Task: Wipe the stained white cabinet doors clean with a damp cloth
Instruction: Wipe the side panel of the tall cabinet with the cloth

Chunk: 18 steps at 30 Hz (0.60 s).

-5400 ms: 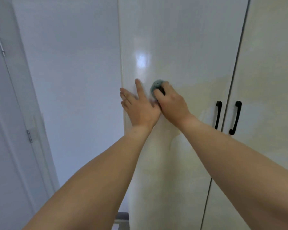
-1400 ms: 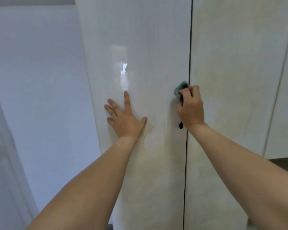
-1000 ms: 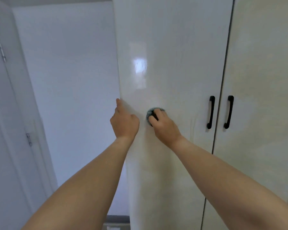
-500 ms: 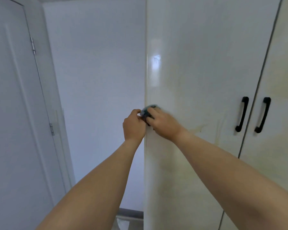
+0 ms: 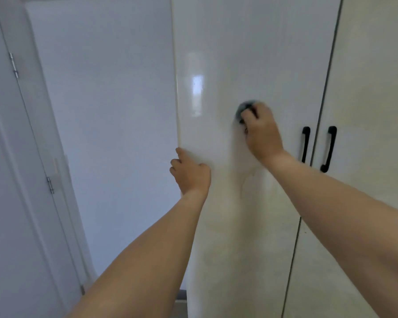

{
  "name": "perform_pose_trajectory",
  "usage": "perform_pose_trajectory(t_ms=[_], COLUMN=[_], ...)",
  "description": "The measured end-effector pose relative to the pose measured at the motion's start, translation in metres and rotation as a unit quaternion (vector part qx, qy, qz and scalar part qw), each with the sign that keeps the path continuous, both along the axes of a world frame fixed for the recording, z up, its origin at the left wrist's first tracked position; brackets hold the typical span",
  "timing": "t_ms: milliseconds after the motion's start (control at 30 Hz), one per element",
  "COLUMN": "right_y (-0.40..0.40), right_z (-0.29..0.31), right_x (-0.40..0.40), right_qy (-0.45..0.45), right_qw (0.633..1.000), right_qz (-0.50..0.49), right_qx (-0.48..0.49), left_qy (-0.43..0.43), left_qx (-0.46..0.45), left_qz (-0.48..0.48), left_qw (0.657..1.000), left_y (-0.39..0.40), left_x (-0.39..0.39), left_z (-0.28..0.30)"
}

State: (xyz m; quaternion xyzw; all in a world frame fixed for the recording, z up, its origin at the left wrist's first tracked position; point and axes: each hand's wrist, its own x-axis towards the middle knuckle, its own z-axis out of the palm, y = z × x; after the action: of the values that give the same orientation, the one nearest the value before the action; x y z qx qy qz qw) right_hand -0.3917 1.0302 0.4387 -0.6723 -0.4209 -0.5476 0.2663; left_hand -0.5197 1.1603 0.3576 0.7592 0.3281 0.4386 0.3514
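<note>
Two tall white cabinet doors fill the right half of the view. My right hand (image 5: 261, 131) grips a dark blue-grey cloth (image 5: 245, 109) and presses it on the left cabinet door (image 5: 216, 53), left of its black handle (image 5: 305, 144); hand and cloth are motion-blurred. Lower down, my left hand (image 5: 190, 173) sits at that door's left edge with its fingers curled round it. A yellowish drip stain (image 5: 246, 182) runs down below my right wrist. The right cabinet door (image 5: 365, 88) looks yellowish and carries its own black handle (image 5: 330, 148).
A plain white wall (image 5: 101, 111) stands left of the cabinet. At the far left is a white room door with metal hinges (image 5: 50, 184). A strip of floor (image 5: 180, 304) shows at the cabinet's foot.
My right hand has swept the cloth from the door's left edge rightward and up, towards the handles. My left hand has dropped a little lower on the edge.
</note>
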Motion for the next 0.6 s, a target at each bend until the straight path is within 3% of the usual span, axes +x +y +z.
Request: perform_pose_trajectory(t_ms=[67,133,300,400,567,600], right_y=[-0.025,-0.037,-0.001,0.014,0.058,0.068], right_z=[0.033,0.02,-0.137,-0.15,-0.066,-0.066], right_x=[0.01,0.015,-0.009,-0.019,-0.031,-0.036], right_qy=[0.062,0.059,0.013,-0.018,0.073,0.074], right_qw=[0.989,0.988,0.995,0.977,0.996,0.996], right_qz=[-0.046,-0.086,-0.006,0.035,0.058,0.059], right_qx=[0.123,0.111,-0.103,-0.211,-0.001,0.004], left_qy=[0.013,0.014,-0.018,-0.048,-0.067,-0.064], left_qx=[0.018,0.03,0.028,0.028,0.002,-0.007], left_qz=[0.02,0.027,0.01,-0.019,-0.035,-0.033], left_qw=[1.0,0.999,0.999,0.998,0.997,0.997], left_y=[0.004,0.01,0.015,0.023,0.038,0.039], left_x=[0.0,-0.004,-0.011,-0.016,-0.025,-0.027], left_z=[-0.001,-0.004,-0.014,-0.021,-0.029,-0.031])
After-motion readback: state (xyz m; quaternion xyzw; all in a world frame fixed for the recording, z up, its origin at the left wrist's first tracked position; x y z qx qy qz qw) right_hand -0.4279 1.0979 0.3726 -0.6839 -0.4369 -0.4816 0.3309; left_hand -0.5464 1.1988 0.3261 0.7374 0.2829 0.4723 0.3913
